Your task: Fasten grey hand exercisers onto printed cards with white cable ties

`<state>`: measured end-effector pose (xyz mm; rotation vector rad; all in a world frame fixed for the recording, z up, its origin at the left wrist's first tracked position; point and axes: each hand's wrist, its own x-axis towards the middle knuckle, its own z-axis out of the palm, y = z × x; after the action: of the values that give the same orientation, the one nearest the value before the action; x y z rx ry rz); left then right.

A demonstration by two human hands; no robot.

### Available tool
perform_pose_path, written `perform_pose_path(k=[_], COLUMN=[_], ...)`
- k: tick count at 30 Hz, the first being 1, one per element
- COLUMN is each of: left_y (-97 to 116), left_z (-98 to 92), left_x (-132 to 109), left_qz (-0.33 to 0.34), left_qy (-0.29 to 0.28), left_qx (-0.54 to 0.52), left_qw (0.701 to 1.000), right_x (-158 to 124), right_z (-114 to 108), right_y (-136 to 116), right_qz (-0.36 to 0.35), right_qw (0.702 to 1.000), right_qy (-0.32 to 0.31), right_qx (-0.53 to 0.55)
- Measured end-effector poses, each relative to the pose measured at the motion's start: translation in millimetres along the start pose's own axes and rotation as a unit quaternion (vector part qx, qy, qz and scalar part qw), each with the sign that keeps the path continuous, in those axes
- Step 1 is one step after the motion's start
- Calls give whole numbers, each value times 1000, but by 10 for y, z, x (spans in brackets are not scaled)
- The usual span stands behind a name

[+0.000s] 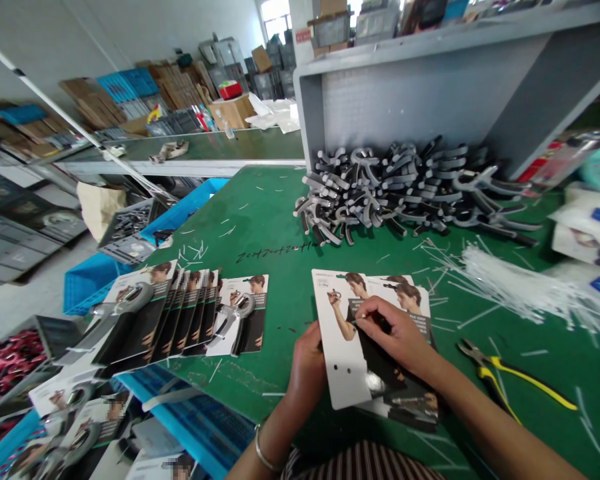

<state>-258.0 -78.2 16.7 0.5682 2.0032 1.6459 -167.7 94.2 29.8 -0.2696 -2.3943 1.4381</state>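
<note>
A printed backing card point(344, 380) stands tilted above the green table near its front edge. My left hand point(307, 363) holds it from behind at its left edge, the fingers partly hidden by the card. At the card's front, the thumb and forefinger of my right hand point(393, 333) are pinched together near its middle; whatever is between them is too small to make out. More cards point(421, 303) lie behind and under it. To the left, a hand grip on a card point(257, 333) lies beside a row of overlapping carded grips point(167, 320).
A pile of grey and black hand grips point(370, 193) spills from a tipped grey crate point(405, 107). White zip ties point(515, 280) and yellow-black pliers point(495, 367) lie at right. Blue crates point(180, 413) and more carded grips point(80, 433) are at lower left.
</note>
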Motion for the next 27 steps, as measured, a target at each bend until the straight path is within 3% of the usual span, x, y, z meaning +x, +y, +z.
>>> perform_pose_path(k=[3, 12, 19, 23, 27], left_y=[63, 126, 123, 137, 139], left_z=[26, -11, 0, -67, -209], left_x=[30, 119, 140, 99, 106], left_qz=[35, 18, -4, -61, -74], left_qy=[-20, -47, 29, 0, -6], left_qx=[41, 33, -26, -129, -103], left_qw=[998, 998, 999, 990, 992], right_x=[-41, -59, -86, -60, -26], right_z=[3, -22, -23, 27, 123], right_y=[-21, -55, -61, -81, -93], right_qz=[-13, -130, -114, -91, -82], right_qw=[1000, 991, 991, 993, 994], right_qy=[11, -15, -31, -21, -13], right_qx=[-5, -37, -57, -70, -75])
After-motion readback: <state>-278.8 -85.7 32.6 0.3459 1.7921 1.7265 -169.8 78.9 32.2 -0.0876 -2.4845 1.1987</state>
